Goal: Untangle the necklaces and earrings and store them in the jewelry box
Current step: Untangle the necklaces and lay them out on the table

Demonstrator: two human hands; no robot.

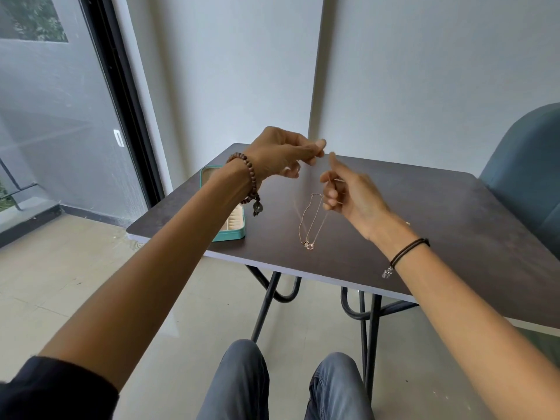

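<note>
Left hand [281,156] pinches the gold chain necklace [305,225] high mid-frame, right hand [348,194] grips lower, so the pendant [309,245] weight probably straightens tangles.

My one wide-angle camera rode on my head and looked forward and down, close over my left hand [280,156] and right hand [351,197], onto the dark table [448,225] with the wall corner [315,86] behind it.

Soft window [45,116] daylight, faint tabletop [424,213] glare (right hand [348,192] blurred), bowed edges
</note>
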